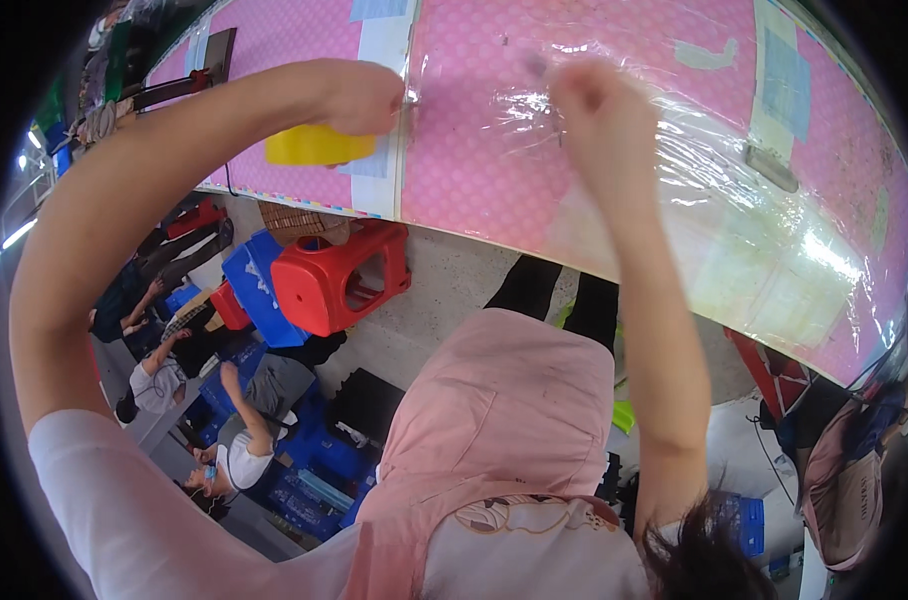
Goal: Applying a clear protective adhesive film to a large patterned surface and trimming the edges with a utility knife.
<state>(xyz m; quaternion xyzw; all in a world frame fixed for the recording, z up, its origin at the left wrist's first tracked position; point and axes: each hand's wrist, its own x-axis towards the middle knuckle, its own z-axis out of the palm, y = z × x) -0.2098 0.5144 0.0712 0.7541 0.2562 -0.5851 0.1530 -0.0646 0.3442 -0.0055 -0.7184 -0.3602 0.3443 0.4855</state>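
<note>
My left hand (366,97) curls around a bright yellow roll (319,146), which looks like tape, over the left part of the pink-covered table. A fingertip shows below the roll. Further right, my right hand (606,110) is raised above the table with its fingers curled in. It is somewhat blurred, and whatever it may hold cannot be made out. Clear plastic film (694,150) lies wrinkled and shiny on the pink dotted table cover (484,130) beneath and beside the right hand. A whitish strip (406,165) runs across the cover near the left hand.
A small grey metal piece (771,169) lies at the table's right. A dark tool with a red part (189,85) sits at the far left. Below the table edge stand a red stool (319,290) and blue crates (259,275). Other people (249,460) sit at the left. Bags (844,490) hang at the right.
</note>
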